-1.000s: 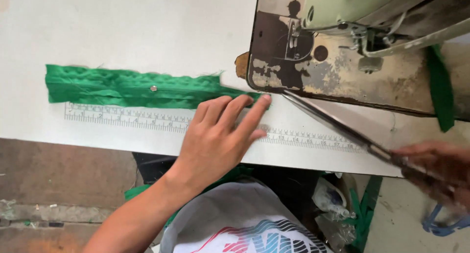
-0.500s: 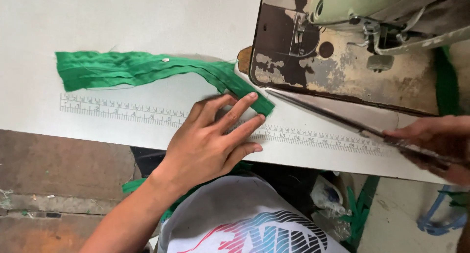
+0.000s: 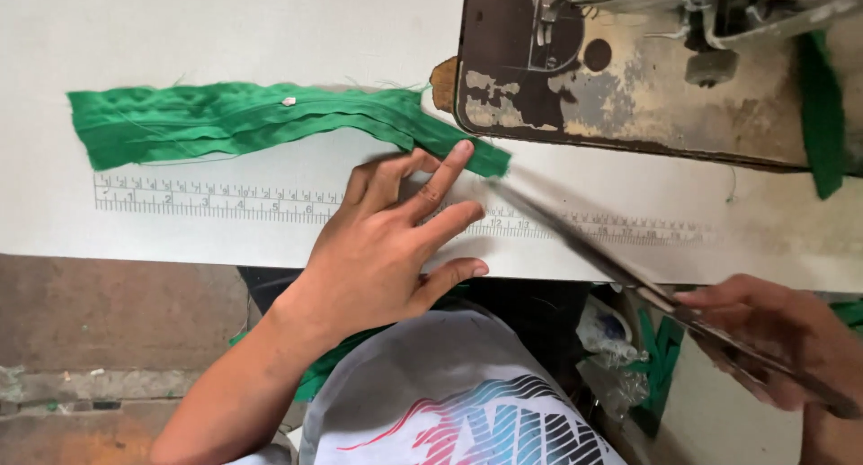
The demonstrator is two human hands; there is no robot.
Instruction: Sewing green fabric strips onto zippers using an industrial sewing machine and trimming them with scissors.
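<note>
Green cloth strip (image 3: 261, 121) lies stretched along the white table (image 3: 225, 33), running from the left side toward the sewing machine's worn metal base (image 3: 629, 87), with its right end bent down just past the base's corner. A small white fleck sits on the strip near its middle. Below the strip, a printed ruler (image 3: 207, 200) runs along the table's near edge.

The left hand (image 3: 395, 240) rests flat and open on the table, palm down, fingers spread and pointing up to the right; its longest fingertip presses on the strip's right end, holding nothing closed. The forearm comes in from the lower left.

The right hand (image 3: 773, 339) is at the lower right, off the table's edge, closed around the handles of long scissors (image 3: 584, 245), whose blades reach up-left with the tip just beside the strip's right end.

Compared with half a second ago, the strip's right end lies flatter and less sharply bent, the left hand's fingers are spread wider, and the scissor tip has come closer to the cloth.
</note>
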